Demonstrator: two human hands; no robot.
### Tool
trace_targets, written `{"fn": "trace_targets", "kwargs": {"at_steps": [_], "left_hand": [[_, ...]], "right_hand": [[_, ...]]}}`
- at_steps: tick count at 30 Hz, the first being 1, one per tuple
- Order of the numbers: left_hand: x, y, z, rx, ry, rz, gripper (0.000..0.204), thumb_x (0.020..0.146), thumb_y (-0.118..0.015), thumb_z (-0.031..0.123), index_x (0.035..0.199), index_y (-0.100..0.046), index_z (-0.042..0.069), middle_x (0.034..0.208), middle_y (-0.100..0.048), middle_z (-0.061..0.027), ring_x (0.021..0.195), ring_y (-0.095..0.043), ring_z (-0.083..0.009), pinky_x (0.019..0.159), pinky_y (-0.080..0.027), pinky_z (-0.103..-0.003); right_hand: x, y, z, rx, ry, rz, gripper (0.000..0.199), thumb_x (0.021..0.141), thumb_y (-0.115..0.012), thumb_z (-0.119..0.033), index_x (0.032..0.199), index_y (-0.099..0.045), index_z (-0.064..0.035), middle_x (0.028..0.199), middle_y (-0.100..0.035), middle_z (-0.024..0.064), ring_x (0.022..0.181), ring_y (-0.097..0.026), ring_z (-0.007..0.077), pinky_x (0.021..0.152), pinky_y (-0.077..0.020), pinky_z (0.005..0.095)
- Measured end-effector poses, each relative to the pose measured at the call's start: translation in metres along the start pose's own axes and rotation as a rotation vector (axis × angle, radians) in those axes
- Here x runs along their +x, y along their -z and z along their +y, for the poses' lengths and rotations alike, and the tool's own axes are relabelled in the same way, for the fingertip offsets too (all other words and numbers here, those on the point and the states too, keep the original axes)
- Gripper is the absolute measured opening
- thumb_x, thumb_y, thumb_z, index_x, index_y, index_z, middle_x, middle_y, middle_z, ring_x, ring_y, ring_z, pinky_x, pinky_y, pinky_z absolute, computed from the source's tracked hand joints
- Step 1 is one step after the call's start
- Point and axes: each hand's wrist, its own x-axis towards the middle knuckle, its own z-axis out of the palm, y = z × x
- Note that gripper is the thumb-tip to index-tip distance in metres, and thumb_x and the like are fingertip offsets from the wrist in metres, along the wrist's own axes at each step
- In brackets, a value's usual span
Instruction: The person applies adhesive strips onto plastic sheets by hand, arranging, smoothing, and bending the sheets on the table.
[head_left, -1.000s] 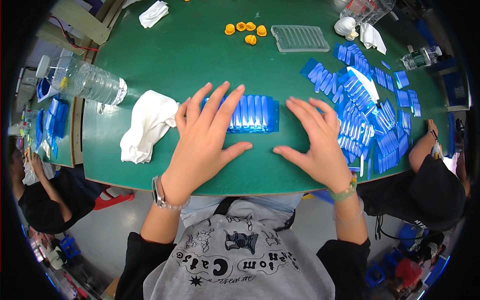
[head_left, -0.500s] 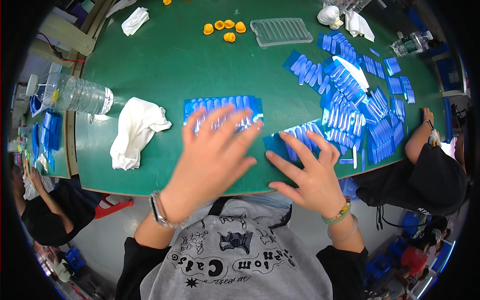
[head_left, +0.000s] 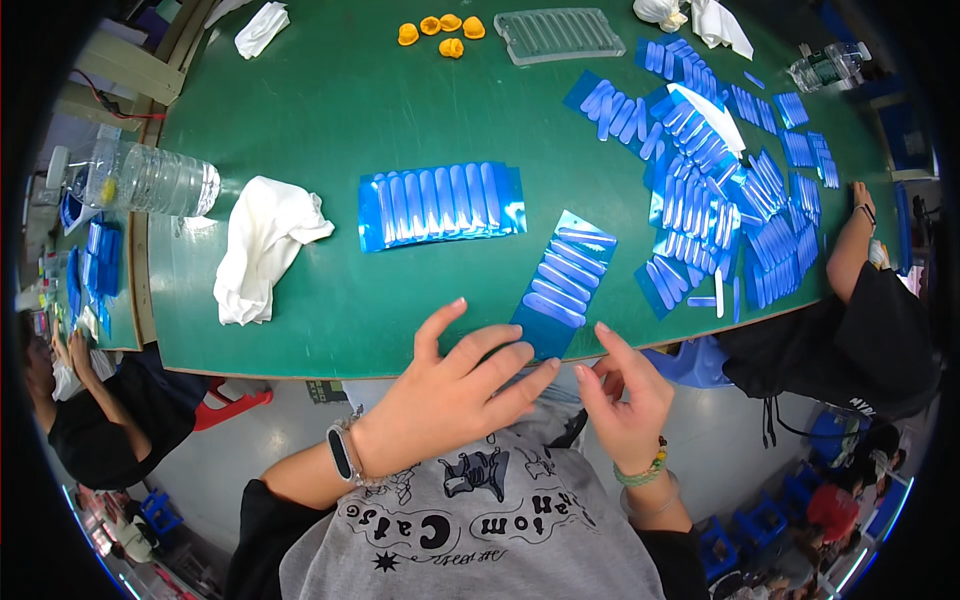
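A blue film sheet [head_left: 565, 272] carrying a row of slim rounded strips lies slanted in front of me, its near end at the table edge. My left hand [head_left: 465, 375] is open, fingers spread, with the fingertips at the sheet's near end. On the other side of that end is my right hand [head_left: 630, 405], also open: the index finger points forward, the thumb stands apart, and the other fingers are partly curled and hidden. Farther off and to the left, a neat stack of similar blue sheets [head_left: 440, 203] lies flat, touched by neither hand.
Many blue sheets [head_left: 700, 210] lie in a loose pile at the right. White cloth [head_left: 262, 245] and a large clear bottle [head_left: 165, 180] are at the left. Yellow finger cots [head_left: 450, 47] and a ribbed clear tray [head_left: 560, 37] sit at the far side. Co-workers sit on both sides.
My left hand has come away from the stack, back toward the table edge. The single sheet has turned from crosswise to lengthwise and come nearer. My right hand has drawn back slightly.
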Motion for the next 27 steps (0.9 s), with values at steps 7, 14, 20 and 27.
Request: {"fn": "trace_targets", "kwargs": {"at_steps": [7,14,20,27], "left_hand": [[-0.003,-0.007,-0.006,0.011,-0.081,0.099,0.031,0.076,-0.063,0.018,0.107,-0.065,0.021,0.106,-0.060,0.0031,0.103,-0.057,-0.0124,0.103,-0.028,-0.048],[-0.008,-0.004,-0.012,0.005,-0.079,0.086,0.032,0.075,-0.064,0.016,0.107,-0.066,0.018,0.106,-0.059,0.0007,0.102,-0.057,-0.0145,0.097,-0.033,-0.043],[0.012,0.008,-0.017,-0.202,0.174,0.196,0.042,0.069,-0.075,0.018,0.109,-0.063,0.011,0.107,-0.058,-0.0018,0.093,-0.054,-0.0233,0.086,-0.036,-0.038],[0.022,0.016,-0.018,-0.674,0.350,0.092,0.032,0.074,-0.073,0.008,0.105,-0.064,0.007,0.096,-0.061,-0.0049,0.082,-0.055,-0.0187,0.075,-0.042,-0.030]], "right_hand": [[0.005,-0.007,0.002,-0.406,0.240,-0.074,0.042,0.072,-0.075,-0.010,0.113,-0.066,-0.0110,0.055,-0.048,0.0006,0.043,-0.045,0.0147,0.042,-0.0354,0.0280],[0.001,-0.009,0.002,-0.296,0.245,-0.052,0.032,0.070,-0.076,-0.008,0.101,-0.071,-0.0104,0.059,-0.048,0.0010,0.049,-0.048,0.0155,0.045,-0.0371,0.0291],[-0.002,-0.014,0.005,-0.195,0.244,0.020,0.031,0.067,-0.078,-0.002,0.097,-0.071,-0.0064,0.069,-0.053,0.0026,0.051,-0.049,0.0123,0.045,-0.0388,0.0262],[0.001,-0.007,-0.009,0.111,-0.011,0.027,0.027,0.071,-0.074,0.004,0.096,-0.071,-0.0046,0.085,-0.062,0.0050,0.057,-0.051,0.0050,0.046,-0.0382,0.0187]]}}
